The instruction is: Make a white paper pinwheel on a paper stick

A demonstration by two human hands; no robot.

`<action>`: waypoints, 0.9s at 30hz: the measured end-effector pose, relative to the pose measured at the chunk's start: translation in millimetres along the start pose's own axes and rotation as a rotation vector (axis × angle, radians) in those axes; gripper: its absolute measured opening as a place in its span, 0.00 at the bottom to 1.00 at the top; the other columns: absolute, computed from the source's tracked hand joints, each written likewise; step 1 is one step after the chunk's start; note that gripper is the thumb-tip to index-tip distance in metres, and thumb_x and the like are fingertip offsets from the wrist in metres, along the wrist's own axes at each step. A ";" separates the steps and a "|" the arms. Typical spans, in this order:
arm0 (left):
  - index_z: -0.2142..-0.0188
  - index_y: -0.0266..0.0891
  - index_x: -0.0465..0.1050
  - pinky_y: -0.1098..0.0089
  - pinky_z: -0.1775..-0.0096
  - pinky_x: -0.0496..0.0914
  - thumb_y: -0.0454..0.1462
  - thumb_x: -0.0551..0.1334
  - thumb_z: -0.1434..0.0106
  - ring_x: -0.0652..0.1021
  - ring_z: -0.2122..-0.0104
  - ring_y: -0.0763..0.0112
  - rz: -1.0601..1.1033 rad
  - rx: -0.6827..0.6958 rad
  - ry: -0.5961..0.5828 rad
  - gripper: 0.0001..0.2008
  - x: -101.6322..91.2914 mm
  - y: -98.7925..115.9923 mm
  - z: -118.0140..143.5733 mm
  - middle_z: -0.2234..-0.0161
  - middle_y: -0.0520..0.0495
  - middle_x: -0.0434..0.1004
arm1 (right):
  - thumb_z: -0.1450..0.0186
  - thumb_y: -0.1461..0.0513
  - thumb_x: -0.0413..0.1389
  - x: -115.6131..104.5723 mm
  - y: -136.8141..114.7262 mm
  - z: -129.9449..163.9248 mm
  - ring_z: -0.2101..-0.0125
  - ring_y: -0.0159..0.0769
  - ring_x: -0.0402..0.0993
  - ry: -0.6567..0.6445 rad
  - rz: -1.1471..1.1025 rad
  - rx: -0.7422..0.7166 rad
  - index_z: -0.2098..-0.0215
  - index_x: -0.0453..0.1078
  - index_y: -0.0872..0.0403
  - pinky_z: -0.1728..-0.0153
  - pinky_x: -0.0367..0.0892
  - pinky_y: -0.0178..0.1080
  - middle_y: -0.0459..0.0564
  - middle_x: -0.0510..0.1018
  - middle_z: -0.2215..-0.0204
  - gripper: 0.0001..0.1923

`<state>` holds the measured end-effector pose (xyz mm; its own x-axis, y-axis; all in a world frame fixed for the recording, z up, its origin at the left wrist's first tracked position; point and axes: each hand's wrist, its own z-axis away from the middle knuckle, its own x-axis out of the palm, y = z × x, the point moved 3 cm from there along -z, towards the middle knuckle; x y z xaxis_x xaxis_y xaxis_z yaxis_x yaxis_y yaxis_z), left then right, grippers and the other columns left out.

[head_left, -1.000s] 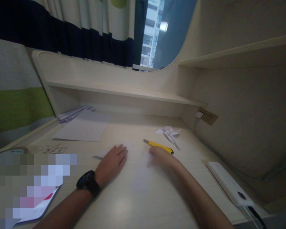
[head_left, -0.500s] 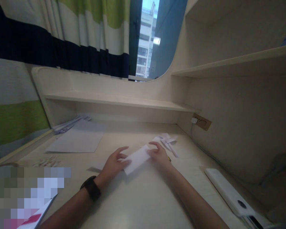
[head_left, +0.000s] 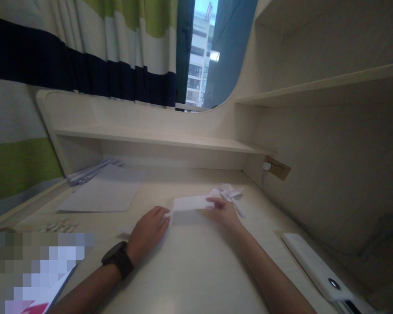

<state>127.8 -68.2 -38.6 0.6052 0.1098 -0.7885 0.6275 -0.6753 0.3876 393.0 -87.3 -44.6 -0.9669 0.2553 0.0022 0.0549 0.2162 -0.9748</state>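
- Clock directions ran from the centre of a narrow white paper strip (head_left: pixel 191 203), which lay lengthwise from 9 to 3 o'clock in front of the person, over a pale wood-grain desk (head_left: pixel 186 270); whether it touched the desk could not be told.
- Between 3 and 4 o'clock, the person's bare right hand (head_left: pixel 225 212) had its fingers closed on the strip's right end, pinching it with almost no gap.
- Toward 8 o'clock, the left hand (head_left: pixel 150 227) was low over the desk, fingers bent and close together, the tips just beside the strip's left end. A small whitish bit showed at those fingertips; whether they gripped it could not be told.
- A black round-faced wristwatch (head_left: pixel 118 259) circled the left wrist.
- Between 2 and 3 o'clock, just beyond the right hand, lay a white folded-paper pinwheel (head_left: pixel 228 192) with a paper stick.
- At 9 o'clock, well apart, lay a large flat white paper sheet (head_left: pixel 101 192), its far edge near a stack of folded white papers (head_left: pixel 90 173).
- Slightly below 9 o'clock sat a loose heap of small pale pieces (head_left: pixel 58 225), too small to make out.
- At 4 o'clock, near the right-hand wall, lay a long white plastic box (head_left: pixel 309 259) with a dark oval spot.
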 end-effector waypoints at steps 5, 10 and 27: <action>0.69 0.39 0.71 0.65 0.59 0.66 0.38 0.53 0.34 0.73 0.63 0.63 -0.093 0.154 -0.176 0.11 24.1 50.1 9.2 0.66 0.45 0.72 | 0.58 0.55 0.71 -0.3 1.8 -1.1 0.76 0.29 0.67 0.051 -0.110 0.013 0.62 0.76 0.58 0.72 0.65 0.37 0.44 0.69 0.76 0.27; 0.65 0.37 0.72 0.66 0.61 0.65 0.39 0.61 0.39 0.73 0.62 0.62 0.015 0.052 -0.190 0.07 59.5 73.7 -9.4 0.63 0.44 0.72 | 0.57 0.54 0.70 -0.3 9.4 -0.8 0.74 0.32 0.68 0.067 -0.107 0.017 0.61 0.77 0.56 0.71 0.66 0.38 0.44 0.69 0.76 0.27; 0.62 0.40 0.74 0.66 0.56 0.66 0.41 0.44 0.29 0.75 0.61 0.66 0.367 0.250 -0.361 0.20 56.2 111.2 -5.2 0.62 0.46 0.78 | 0.57 0.55 0.69 10.8 23.4 4.5 0.77 0.30 0.63 -0.024 -0.040 0.072 0.59 0.77 0.56 0.76 0.59 0.34 0.43 0.70 0.78 0.27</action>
<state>234.1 -133.4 -37.4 0.5282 -0.3906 -0.7540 0.2463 -0.7793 0.5762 382.7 -83.7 -68.4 -0.9737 0.2249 0.0370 -0.0012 0.1573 -0.9875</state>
